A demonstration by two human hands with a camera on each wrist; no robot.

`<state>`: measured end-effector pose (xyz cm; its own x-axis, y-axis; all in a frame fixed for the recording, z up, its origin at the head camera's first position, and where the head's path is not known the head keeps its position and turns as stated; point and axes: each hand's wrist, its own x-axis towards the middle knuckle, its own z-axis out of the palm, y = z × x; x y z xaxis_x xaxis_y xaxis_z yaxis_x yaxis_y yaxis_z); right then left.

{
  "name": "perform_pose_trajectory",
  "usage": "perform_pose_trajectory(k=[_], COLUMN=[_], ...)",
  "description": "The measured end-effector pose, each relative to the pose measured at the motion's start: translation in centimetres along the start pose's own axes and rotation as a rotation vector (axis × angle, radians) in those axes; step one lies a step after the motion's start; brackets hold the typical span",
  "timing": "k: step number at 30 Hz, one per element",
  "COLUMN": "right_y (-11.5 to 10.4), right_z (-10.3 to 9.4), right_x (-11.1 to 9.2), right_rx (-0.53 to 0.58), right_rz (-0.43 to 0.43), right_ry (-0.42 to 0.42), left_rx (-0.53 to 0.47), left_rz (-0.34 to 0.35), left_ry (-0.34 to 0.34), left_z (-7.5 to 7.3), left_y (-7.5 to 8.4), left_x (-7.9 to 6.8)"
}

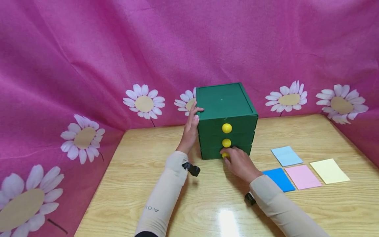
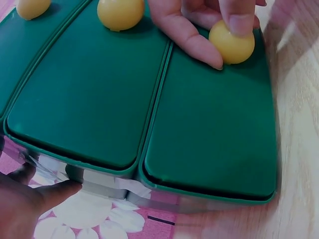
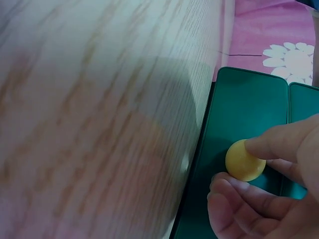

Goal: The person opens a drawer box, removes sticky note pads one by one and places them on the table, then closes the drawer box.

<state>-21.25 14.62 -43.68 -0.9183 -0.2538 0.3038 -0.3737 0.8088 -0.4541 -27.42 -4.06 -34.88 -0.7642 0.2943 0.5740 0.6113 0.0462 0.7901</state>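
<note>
A green three-drawer box (image 1: pixel 222 102) stands on the wooden table, each drawer front bearing a round yellow knob. All three drawers look pushed in. My right hand (image 1: pixel 238 163) pinches the bottom drawer's knob (image 3: pixel 244 162) between thumb and fingers, as the right wrist view shows closely. Against the box's left side rests my left hand (image 1: pixel 189 131), its fingers extended and one fingertip over the top edge. In the left wrist view, fingers of the left hand (image 2: pixel 37 199) lie along the side wall. The middle knob (image 1: pixel 226 143) and top knob (image 1: pixel 226 128) are untouched.
Right of the box lie several flat paper pads: light blue (image 1: pixel 286 156), dark blue (image 1: pixel 279 179), pink (image 1: pixel 302 177) and pale yellow (image 1: pixel 329 171). The right forearm passes over the dark blue one's edge. A pink flowered cloth (image 1: pixel 177 49) hangs behind the table (image 1: pixel 142 164).
</note>
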Motion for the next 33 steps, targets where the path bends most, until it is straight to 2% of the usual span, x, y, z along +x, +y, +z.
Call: perform_pose_trajectory(k=[12,25,33], right_y=[-0.06,0.22,0.28], right_z=[-0.1,-0.06,0.19], right_x=[-0.03,-0.05,-0.08], right_rx=[-0.041,-0.069,-0.061], right_rz=[-0.032,-0.029,-0.048], right_ry=[-0.006,-0.007,-0.039], left_rx=[-0.024,-0.017,-0.02], left_rz=[0.013,-0.006,-0.029], left_ry=[-0.005,-0.004,-0.007], left_z=[0.03,0.34,0.11], left_y=[0.03,-0.17,-0.3], left_x=[0.26,0.53,0.19])
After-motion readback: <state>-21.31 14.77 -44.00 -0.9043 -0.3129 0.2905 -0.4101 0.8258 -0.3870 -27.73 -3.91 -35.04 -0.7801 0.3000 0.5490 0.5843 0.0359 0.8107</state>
